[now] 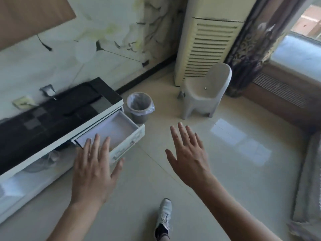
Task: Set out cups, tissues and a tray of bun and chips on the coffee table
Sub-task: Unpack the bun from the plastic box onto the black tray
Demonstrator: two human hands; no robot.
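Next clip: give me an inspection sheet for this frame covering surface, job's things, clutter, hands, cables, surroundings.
Surface: low TV cabinet with a black top; its end drawer is pulled open and looks empty.
Job's things: nothing seen; no cups, tissues or tray.
Clutter: lined waste bin beside the cabinet; grey plastic chair.
Hands: left hand and right hand spread open, holding nothing.
Cables: dark cable on the wall.
Surroundings: tiled floor, standing air conditioner, curtain, window.

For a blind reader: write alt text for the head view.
Two open, empty hands, left hand and right hand, reach forward over a tiled floor, the left in front of an open drawer in a low cabinet. Beyond stand a lined bin and a small plastic chair.
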